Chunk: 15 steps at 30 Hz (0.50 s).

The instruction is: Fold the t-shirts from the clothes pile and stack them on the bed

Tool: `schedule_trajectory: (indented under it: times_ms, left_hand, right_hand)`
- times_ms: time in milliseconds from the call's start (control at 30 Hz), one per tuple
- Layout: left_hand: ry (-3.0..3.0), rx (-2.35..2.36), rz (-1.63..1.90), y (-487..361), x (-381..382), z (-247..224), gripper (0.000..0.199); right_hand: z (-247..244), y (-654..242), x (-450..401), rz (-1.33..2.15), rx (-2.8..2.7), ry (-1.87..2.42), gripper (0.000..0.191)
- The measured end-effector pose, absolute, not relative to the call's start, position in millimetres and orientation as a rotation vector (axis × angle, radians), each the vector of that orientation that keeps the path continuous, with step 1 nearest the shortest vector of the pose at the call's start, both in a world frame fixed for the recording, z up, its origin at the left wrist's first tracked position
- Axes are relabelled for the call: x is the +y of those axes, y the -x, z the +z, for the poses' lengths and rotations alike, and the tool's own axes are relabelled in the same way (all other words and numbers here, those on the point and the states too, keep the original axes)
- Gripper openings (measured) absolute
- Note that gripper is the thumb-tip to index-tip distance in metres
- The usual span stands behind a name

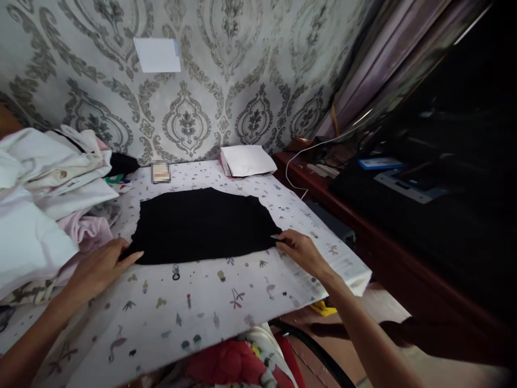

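Note:
A black garment (202,226) lies spread flat on the white printed sheet (194,318); its exact kind I cannot tell. At its near left corner, my left hand (100,264) is closed on the edge, thumb lying toward the cloth. The near right corner is pinched between the thumb and fingers of my right hand (301,250). Both corners stay low, at about the level of the sheet. A small part of each corner is hidden by the fingers.
To the left rises a heap of white and pink clothes (48,188). A folded white cloth bundle (248,160) and a small blurred box (160,172) stand near the patterned wall (186,108). A dark red wooden desk (363,231) with a white cable (287,167) is at the right.

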<state>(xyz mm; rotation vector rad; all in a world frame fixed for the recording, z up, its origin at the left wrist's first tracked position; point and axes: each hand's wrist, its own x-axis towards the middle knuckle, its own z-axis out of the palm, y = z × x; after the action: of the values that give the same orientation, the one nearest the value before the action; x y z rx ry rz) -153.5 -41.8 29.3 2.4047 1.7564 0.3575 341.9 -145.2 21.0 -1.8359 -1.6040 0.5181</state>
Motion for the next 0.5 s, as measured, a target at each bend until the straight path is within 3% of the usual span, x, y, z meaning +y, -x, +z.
schedule_trajectory:
  times_ms: [100, 300, 400, 500]
  left_hand:
    - [-2.177, 1.711, 0.347, 157.2, -43.6, 35.4, 0.037]
    - [-1.527, 1.646, 0.925, 138.9, -33.3, 54.2, 0.045]
    - [-1.219, 1.563, 1.176, 125.7, -26.8, 55.6, 0.050]
    - [-1.059, 1.572, 1.125, 117.0, -26.8, 52.5, 0.047]
  right_hand:
    - [29.1, -341.3, -138.4, 0.720, -1.473, 1.650, 0.033]
    - [42.9, -339.1, -87.4, 1.012, -1.082, 1.357, 0.047]
    - [30.0, -329.9, -66.5, 1.043, -1.062, 1.299, 0.053]
    - [15.4, -316.6, -68.7, 0.890, -1.278, 1.444, 0.068]
